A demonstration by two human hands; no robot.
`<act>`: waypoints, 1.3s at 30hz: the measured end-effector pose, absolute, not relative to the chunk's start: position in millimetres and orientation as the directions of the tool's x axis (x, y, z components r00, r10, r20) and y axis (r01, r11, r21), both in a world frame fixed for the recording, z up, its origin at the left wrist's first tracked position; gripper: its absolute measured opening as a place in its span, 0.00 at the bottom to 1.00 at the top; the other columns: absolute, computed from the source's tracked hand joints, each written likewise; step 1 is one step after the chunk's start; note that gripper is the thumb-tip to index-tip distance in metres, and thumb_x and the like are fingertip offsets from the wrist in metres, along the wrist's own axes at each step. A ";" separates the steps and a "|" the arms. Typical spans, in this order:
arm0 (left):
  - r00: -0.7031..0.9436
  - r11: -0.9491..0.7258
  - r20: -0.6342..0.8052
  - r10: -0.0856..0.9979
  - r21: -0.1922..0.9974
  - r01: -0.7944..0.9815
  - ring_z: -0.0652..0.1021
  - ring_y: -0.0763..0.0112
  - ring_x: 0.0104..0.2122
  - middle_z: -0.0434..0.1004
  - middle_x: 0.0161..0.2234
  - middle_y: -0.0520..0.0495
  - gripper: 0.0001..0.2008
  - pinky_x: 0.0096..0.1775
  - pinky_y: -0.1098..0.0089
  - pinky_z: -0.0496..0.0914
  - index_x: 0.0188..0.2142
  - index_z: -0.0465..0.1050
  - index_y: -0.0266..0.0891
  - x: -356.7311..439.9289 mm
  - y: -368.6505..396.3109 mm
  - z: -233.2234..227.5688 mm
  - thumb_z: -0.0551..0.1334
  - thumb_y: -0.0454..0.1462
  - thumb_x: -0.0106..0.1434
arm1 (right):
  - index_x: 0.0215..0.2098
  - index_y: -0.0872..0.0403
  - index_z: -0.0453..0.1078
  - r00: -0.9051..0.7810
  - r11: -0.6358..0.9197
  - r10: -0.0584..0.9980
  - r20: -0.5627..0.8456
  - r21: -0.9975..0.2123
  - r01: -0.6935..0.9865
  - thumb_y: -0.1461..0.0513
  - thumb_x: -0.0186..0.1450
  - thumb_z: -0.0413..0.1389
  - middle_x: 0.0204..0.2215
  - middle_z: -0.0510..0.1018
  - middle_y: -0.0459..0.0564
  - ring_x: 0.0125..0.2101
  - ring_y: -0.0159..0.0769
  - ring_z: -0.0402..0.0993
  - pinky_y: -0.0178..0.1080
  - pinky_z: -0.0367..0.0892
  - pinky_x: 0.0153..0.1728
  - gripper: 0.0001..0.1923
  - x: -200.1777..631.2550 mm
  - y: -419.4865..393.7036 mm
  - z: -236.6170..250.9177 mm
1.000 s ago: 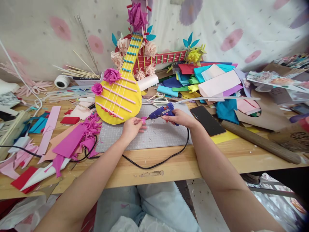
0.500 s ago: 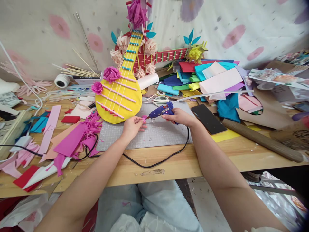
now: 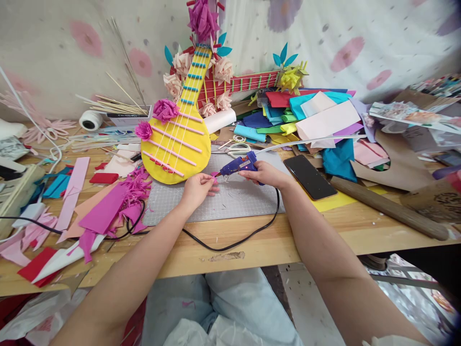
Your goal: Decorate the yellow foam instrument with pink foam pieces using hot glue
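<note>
Between the thumb and fingers of my left hand (image 3: 199,189) is a small magenta paper piece (image 3: 215,174), mostly covered by the fingertips. My right hand (image 3: 265,174) grips a blue hot glue gun (image 3: 237,165), its nozzle pointing left and close against the magenta piece; whether they touch I cannot tell. A long clear glue stick (image 3: 309,142) sticks out from the gun's back. Both hands are above a grey cutting mat (image 3: 230,202). Just behind my left hand stands a yellow paper lute-like instrument (image 3: 194,144) with pink strips, white strings and magenta paper flowers (image 3: 165,110).
Magenta paper scraps (image 3: 104,209) lie to the left. A black cord (image 3: 230,249) loops along the front. On the right are a phone (image 3: 310,177), a wooden stick (image 3: 387,207) and piled coloured paper (image 3: 324,115). Scissors (image 3: 237,150) lie behind the mat.
The glue gun and my right hand have shifted very slightly left, along with a small shift of the whole view. Both hands keep their holds.
</note>
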State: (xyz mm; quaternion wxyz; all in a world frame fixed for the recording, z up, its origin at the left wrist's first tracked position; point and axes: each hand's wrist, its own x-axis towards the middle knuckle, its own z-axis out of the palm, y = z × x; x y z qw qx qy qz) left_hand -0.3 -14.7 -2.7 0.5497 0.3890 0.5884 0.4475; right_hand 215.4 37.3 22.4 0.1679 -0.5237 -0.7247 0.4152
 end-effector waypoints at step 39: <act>-0.774 -0.261 0.098 0.626 0.961 -0.088 0.67 0.83 0.23 0.68 0.24 0.57 0.05 0.23 0.81 0.59 0.26 0.68 0.37 -112.1 6.1 46.1 0.64 0.31 0.49 | 0.37 0.53 0.75 -0.110 0.147 0.989 0.098 -0.708 0.691 0.44 0.56 0.56 0.31 0.79 0.49 0.35 0.44 0.74 0.41 0.66 0.36 0.23 224.7 53.2 -8.6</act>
